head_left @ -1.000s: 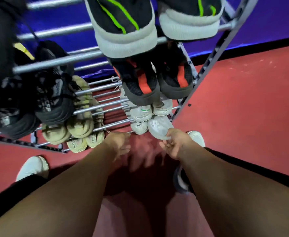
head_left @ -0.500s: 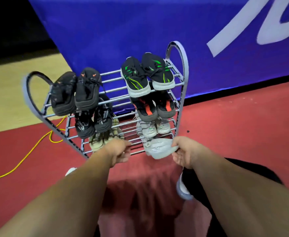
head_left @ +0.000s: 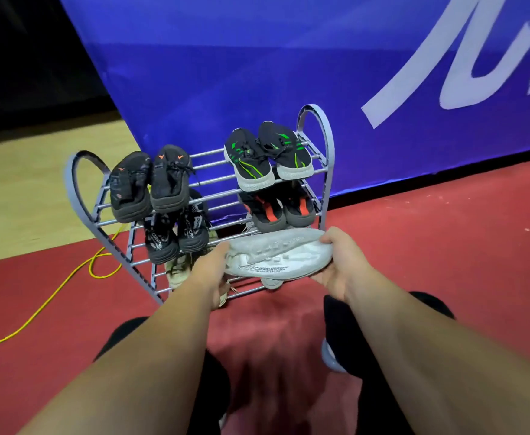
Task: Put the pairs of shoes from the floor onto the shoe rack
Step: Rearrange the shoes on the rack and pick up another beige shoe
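A grey metal shoe rack [head_left: 326,158] stands on the red floor against a blue banner. I hold a white shoe [head_left: 279,255] sideways in front of the rack's lower tiers, sole side up. My left hand [head_left: 211,271] grips its left end and my right hand [head_left: 339,262] grips its right end. On the top tier sit a black pair with orange marks [head_left: 150,182] and a black pair with green stripes [head_left: 266,157]. Below them are a black and white pair [head_left: 175,237], a black and red pair [head_left: 277,208] and beige shoes [head_left: 177,270]. The held shoe hides the lower right tiers.
A yellow cable [head_left: 53,296] runs over the red floor [head_left: 445,246] left of the rack. A tan floor strip [head_left: 21,183] lies behind it. The blue banner [head_left: 257,58] rises right behind the rack. My dark-clad knees [head_left: 383,309] are below my arms.
My head has pulled back from the rack. My right hand lifted the white shoe from the bottom tier, and my left hand has now taken its other end.
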The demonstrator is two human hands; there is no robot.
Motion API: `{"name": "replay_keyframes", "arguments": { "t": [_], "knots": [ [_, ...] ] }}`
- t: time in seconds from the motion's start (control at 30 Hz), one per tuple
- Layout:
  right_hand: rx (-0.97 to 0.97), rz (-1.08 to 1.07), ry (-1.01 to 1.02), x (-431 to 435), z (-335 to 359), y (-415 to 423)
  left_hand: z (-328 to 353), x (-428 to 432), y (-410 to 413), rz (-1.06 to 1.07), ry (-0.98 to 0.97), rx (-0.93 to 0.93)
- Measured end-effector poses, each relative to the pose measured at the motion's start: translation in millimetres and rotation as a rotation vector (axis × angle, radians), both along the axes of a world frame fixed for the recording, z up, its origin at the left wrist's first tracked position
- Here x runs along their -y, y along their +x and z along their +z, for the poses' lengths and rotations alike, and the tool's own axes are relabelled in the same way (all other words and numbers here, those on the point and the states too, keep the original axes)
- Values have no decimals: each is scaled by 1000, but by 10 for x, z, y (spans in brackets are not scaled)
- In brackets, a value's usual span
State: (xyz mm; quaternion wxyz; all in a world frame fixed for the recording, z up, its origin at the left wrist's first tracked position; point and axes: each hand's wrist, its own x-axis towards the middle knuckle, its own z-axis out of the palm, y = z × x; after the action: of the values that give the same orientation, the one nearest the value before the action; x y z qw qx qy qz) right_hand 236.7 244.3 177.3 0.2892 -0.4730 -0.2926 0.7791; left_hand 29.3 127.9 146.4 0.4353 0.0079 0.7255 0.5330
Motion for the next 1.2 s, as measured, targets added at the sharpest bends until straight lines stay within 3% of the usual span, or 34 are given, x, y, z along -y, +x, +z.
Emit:
{"name": "replay_keyframes", "arguments": {
  "t": [0.27,0.4,0.77,0.97,1.2],
  "knots": [
    [-64,-138,17,-67,71,-131,-16,-111,-124,33,105,43],
    [-60,-154,-46,-130,-175,-1,-74,-202,-223,11,70,24],
    [94,-339,-153,-703,-475,87,-389,-672,179,-567,-166,171],
    [172,-142,-166,-654,-570,-181,-362,-785,395,-845,-157,351],
    [333,-91,-146,-535,-744,-298,-400,-912,497,-798,-192,243]
  ]
}}
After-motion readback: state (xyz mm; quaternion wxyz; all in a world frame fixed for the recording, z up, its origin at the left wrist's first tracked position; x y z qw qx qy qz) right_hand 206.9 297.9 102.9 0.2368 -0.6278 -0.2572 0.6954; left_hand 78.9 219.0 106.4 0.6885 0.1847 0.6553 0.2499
